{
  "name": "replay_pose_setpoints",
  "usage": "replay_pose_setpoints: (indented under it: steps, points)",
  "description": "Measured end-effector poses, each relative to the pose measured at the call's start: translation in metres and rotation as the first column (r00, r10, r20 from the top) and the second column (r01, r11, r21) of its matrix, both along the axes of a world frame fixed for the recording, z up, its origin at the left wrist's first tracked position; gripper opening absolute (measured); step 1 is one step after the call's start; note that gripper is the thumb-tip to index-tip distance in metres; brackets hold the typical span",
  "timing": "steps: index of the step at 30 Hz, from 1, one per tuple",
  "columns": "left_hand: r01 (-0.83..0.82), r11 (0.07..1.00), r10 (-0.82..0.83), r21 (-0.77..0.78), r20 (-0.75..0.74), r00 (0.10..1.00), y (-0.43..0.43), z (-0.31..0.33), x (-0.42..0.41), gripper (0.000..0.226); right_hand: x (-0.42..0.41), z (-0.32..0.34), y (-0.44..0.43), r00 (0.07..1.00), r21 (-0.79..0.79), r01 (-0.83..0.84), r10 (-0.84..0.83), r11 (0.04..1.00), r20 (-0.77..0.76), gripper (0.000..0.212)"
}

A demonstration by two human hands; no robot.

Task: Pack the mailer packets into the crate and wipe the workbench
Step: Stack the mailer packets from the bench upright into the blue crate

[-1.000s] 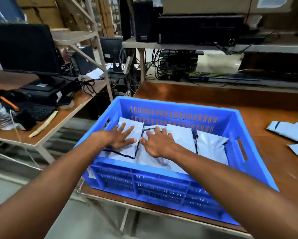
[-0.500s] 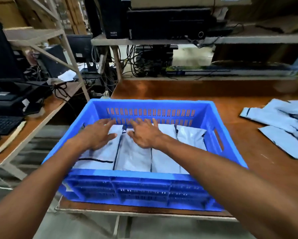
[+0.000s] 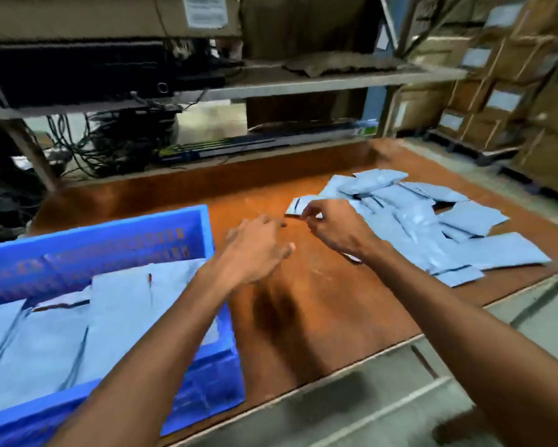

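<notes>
Counts: one blue crate (image 3: 110, 225), left on the workbench (image 3: 319, 301). At least four crated packets (image 3: 119, 304) show side by side inside it, their long axes running near to far. A loose pile (image 3: 432, 227) of grey-blue packets lies flat on the right; they overlap and point in mixed directions, roughly ten, but motion blur prevents an exact count.

Right hand (image 3: 335, 227): at the pile's left edge, thumb and fingers pinching the end of the leftmost packet (image 3: 295, 206). The rest of that packet is hidden, so its axis is not readable.

Left hand (image 3: 255, 250): between crate and pile, over bare bench, fingers loosely curled and holding nothing.
</notes>
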State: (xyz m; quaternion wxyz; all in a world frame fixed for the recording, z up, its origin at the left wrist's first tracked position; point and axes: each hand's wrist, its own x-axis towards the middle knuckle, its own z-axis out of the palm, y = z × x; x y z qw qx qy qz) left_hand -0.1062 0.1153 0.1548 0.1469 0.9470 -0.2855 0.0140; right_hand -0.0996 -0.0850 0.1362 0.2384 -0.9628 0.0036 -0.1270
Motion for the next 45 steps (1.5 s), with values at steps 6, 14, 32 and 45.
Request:
replay_pose_setpoints:
  steps: [6, 14, 32, 45]
  points:
    - [0.034, 0.981, 0.022, 0.188, -0.287, 0.958, -0.148, -0.059, -0.003, 0.049, -0.035, -0.091, -0.169, 0.959, -0.100, 0.202, -0.217, 0.974, -0.181, 0.044]
    - [0.006, 0.997, 0.018, 0.079, -0.296, 0.955, -0.245, -0.127, 0.029, 0.054, -0.017, -0.146, -0.232, 0.974, -0.386, 0.131, -0.191, 0.913, -0.122, 0.065]
    - [-0.033, 0.958, 0.073, 0.286, -0.130, 0.989, -0.206, -0.184, 0.066, 0.062, -0.042, -0.169, -0.199, 0.978, -0.402, 0.177, -0.206, 0.898, -0.029, 0.049]
    - [-0.458, 0.888, 0.455, 0.026, -0.190, 0.870, -0.069, -0.172, -0.052, 0.058, -0.087, -0.154, -0.071, 0.972, -0.235, -0.035, -0.022, 0.971, -0.233, 0.070]
